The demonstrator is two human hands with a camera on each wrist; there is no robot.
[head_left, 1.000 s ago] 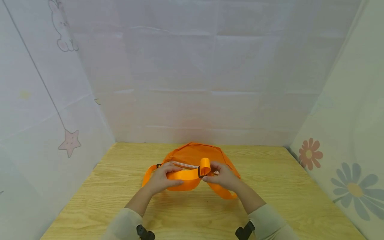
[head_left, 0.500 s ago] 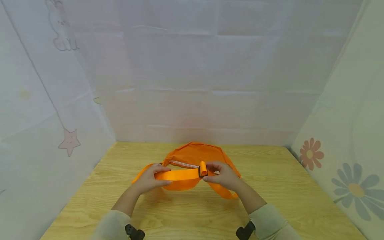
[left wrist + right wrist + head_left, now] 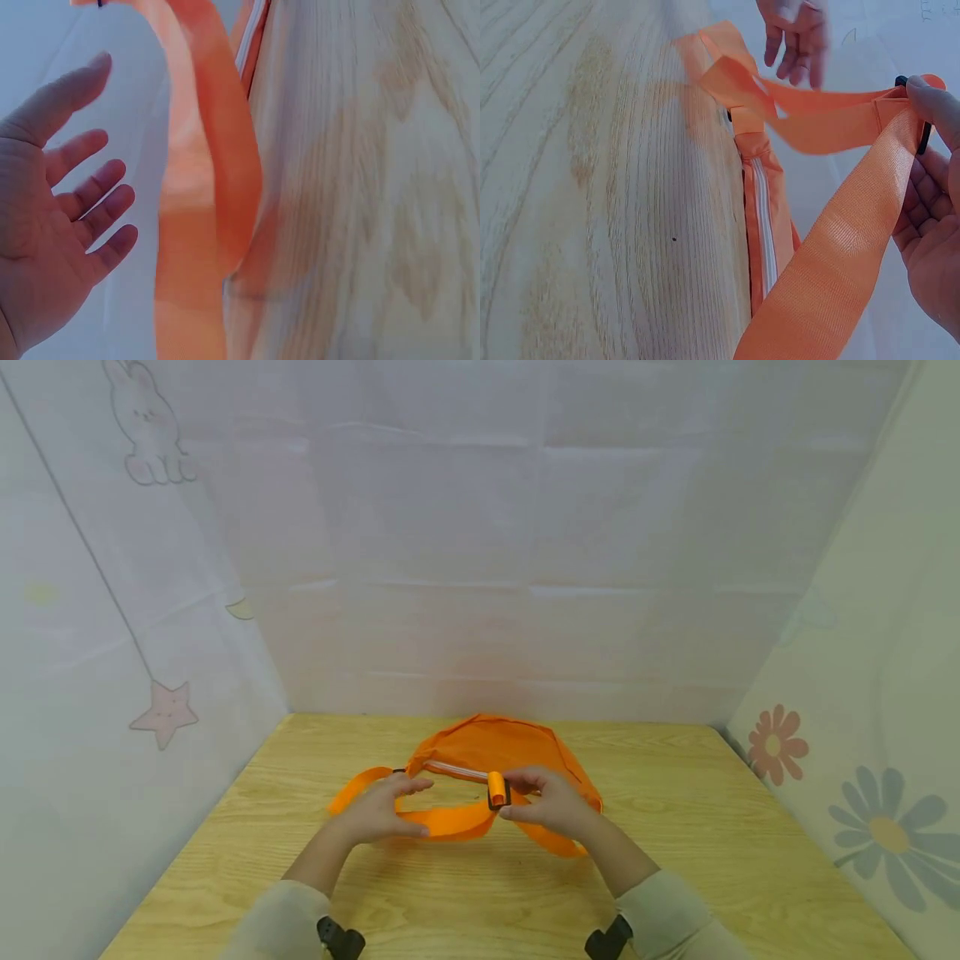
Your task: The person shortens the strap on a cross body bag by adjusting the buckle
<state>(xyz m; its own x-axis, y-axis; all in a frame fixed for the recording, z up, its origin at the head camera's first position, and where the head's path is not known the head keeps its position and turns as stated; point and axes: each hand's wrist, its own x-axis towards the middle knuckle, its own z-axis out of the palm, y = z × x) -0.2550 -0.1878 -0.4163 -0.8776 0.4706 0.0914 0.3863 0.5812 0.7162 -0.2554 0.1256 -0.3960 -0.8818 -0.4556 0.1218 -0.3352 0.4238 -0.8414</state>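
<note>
An orange bag [image 3: 502,745] with a white zipper [image 3: 456,769] lies on the table. My right hand [image 3: 553,803] pinches a black strap buckle [image 3: 924,135] between thumb and fingers, holding it above the tabletop; a short loop of webbing [image 3: 497,787] stands up from it. From that buckle the orange strap [image 3: 453,821] runs left and sags. Beside this sagging part is my left hand [image 3: 375,812], fingers spread and apart; in the left wrist view the strap passes clear of the palm. Another black buckle [image 3: 400,770] sits at the bag's left corner.
The wooden table [image 3: 675,843] extends around the bag on all sides. Behind it hangs a pale sheet [image 3: 487,568]; patterned sheets [image 3: 885,677] close off the left and right. Dark wrist mounts [image 3: 341,938] are strapped at both sleeves.
My left hand drew the strap leftward, shrinking the loop at the buckle, then let go, and the strap dropped slack. My right hand, holding the buckle, shifted slightly left.
</note>
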